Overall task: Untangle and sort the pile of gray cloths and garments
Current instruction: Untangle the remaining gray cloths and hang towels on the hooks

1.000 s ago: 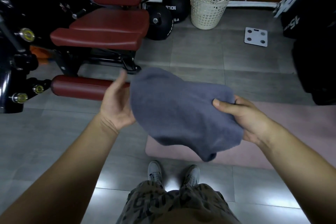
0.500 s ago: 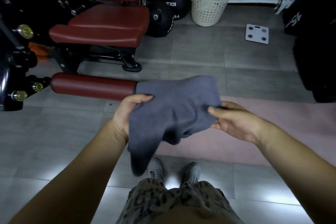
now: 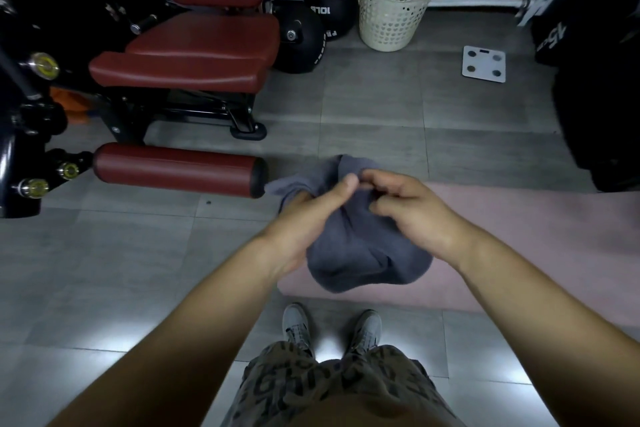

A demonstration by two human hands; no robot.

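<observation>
We hold the gray cloth (image 3: 363, 253) bunched in the air between both hands, close together and almost touching. Our left hand (image 3: 308, 218) grips it from the side, thumb laid over the top fold. Our right hand (image 3: 408, 211) pinches the top with curled fingers. The rest of the cloth sags below the hands. A pink mat (image 3: 519, 236) lies on the floor under and right of them, and a white basket (image 3: 394, 7) stands far beyond.
</observation>
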